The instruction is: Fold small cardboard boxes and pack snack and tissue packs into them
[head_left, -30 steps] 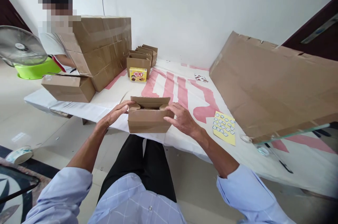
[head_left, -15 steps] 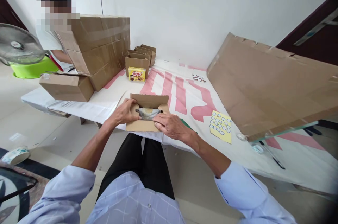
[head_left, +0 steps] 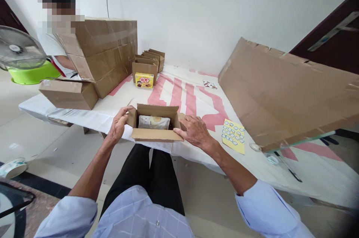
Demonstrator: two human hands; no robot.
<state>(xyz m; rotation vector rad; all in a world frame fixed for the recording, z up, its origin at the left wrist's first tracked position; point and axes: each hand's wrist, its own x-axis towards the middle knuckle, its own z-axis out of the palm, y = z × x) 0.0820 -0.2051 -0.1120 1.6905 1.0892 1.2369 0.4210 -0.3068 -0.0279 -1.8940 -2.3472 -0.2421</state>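
Note:
A small cardboard box (head_left: 157, 135) stands at the table's front edge with its top flaps spread apart. Inside lies a pale, silvery packet (head_left: 154, 122) with a yellowish patch. My left hand (head_left: 119, 124) pinches the box's left side flap (head_left: 131, 117) between thumb and fingers. On the opposite side, my right hand (head_left: 193, 127) has its fingers over the right flap, and its thumb presses the corner of the front flap. Part of the right flap is hidden under those fingers.
Stacked taped cartons (head_left: 106, 51) stand at the left, in front of a person (head_left: 49, 40). Behind my box are a yellow printed box (head_left: 144, 80) and several open cartons (head_left: 153, 60). A large cardboard sheet (head_left: 286, 96) leans at the right, near a yellow sticker sheet (head_left: 233, 136).
My hands have moved apart, the left one outward to the left and the right one to the right. The side flaps have swung outward, showing more of the packet.

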